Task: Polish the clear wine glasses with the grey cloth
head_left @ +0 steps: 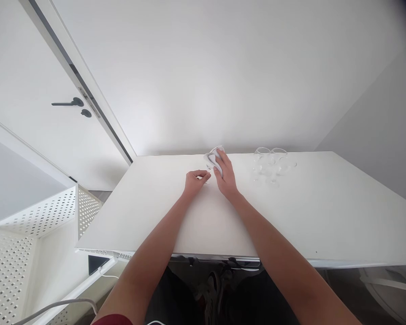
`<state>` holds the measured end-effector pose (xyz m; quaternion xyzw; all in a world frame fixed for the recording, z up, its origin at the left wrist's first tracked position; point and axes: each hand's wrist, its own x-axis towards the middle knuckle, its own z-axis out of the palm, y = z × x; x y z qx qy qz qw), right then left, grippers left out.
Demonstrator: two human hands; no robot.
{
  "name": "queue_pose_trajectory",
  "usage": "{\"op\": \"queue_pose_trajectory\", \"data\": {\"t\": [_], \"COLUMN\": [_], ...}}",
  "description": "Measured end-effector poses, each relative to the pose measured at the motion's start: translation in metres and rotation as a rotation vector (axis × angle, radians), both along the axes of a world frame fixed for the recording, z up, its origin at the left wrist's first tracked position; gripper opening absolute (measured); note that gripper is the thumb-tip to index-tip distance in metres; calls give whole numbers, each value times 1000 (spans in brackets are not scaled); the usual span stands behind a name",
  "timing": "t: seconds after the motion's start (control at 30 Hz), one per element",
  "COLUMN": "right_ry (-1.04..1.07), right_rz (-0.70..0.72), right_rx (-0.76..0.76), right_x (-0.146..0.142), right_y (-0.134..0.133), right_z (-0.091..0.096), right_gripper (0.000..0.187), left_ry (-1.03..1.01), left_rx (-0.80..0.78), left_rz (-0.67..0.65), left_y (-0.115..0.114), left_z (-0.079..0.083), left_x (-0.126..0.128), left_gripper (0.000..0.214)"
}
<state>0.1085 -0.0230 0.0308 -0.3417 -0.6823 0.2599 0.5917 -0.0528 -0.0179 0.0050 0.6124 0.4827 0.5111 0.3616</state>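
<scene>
My right hand (226, 174) is wrapped round a white cloth (211, 159) above the back half of the table. The cloth covers most of a clear wine glass. Just left of it, my left hand (196, 180) is closed in a pinch at the glass's thin lower part, where only a faint edge of the foot shows. Both hands are close together, near the wall. To the right of them stand several clear stemmed glasses (269, 164) in a tight group, their outlines faint against the white surface.
The white table (291, 216) runs along a white wall (223, 81). At the left are a door with a black handle (67, 103) and a white perforated panel unit (50, 214). A grey cable (64, 303) crosses the lower left.
</scene>
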Motion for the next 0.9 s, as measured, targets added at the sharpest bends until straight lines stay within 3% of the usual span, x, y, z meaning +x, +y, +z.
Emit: {"op": "queue_pose_trajectory", "data": {"t": [0.13,0.27,0.37,0.53,0.67,0.9], "right_ry": [268,295,262,233,214,382], "right_rz": [29,181,295,254,317,440], "right_rx": [-229,-429,-467,-488,-509,-575], "right_x": [-1,-6,-9,-8,-5,-5], "right_y": [1,4,5,2,0,7], "right_z": [-7,-17,-20,-18,-15,-14], "right_gripper": [58,59,57,51,39,44], "left_ry": [-73,-120,-148,-156,-103,-125], "left_rx": [-57,-65,-60,-61,-44,-16], "left_rz": [8,-41,-46,-21,55,176], "left_y": [-1,-1,1,1,-1,4], "left_z": [1,3,2,2,4,2], "left_x": [1,0,-1,-3,-5,-6], "left_gripper": [30,36,41,41,34,44]}}
